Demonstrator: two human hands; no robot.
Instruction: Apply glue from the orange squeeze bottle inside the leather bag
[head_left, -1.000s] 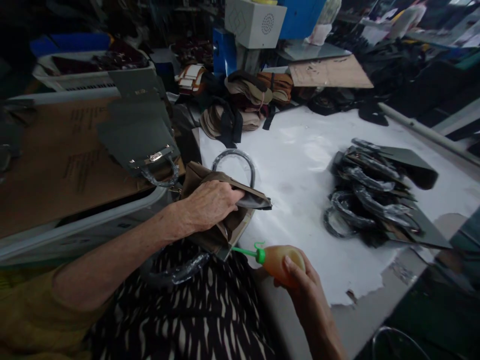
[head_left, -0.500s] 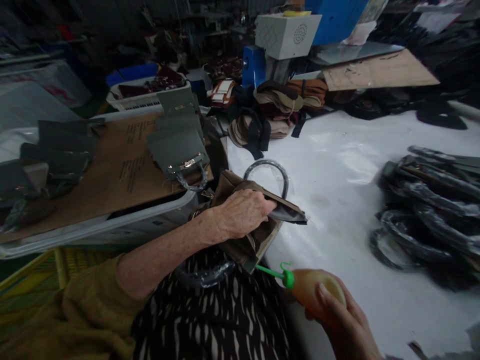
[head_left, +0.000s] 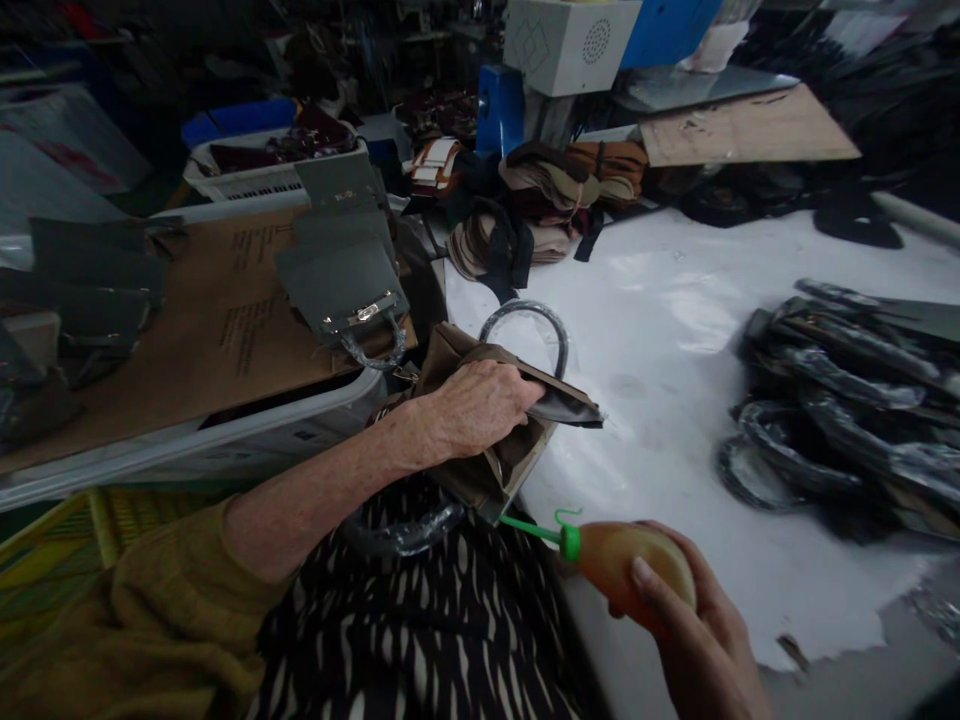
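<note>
Fingers (head_left: pixel 532 393) of the left hand (head_left: pixel 476 405) are curled closed on a brown bag (head_left: pixel 484 485), gripped near its opened edge; the fingertips are partly hidden. By the right hand (head_left: pixel 701 605) an amber squeeze bottle (head_left: pixel 611 560) is gripped, thumb laid along its side. Its green nozzle (head_left: pixel 532 527) is directed at the bag's lower corner; contact cannot be confirmed. The bag is held tilted over the patterned lap, at the near left of the white sheet (head_left: pixel 652 420). One plastic-wrapped handle (head_left: pixel 562 340) is seen beyond it, another (head_left: pixel 409 535) on the lap side.

Printed blocks are noted on the brown cardboard (head_left: pixel 202 320), left, too blurred to be read. On it a grey bag (head_left: pixel 334 275) with metal clasp is laid. Between the brown bag and the wrapped-handle pile (head_left: pixel 832 410), right, a broad stretch of sheet is exposed; its near edge is torn.
</note>
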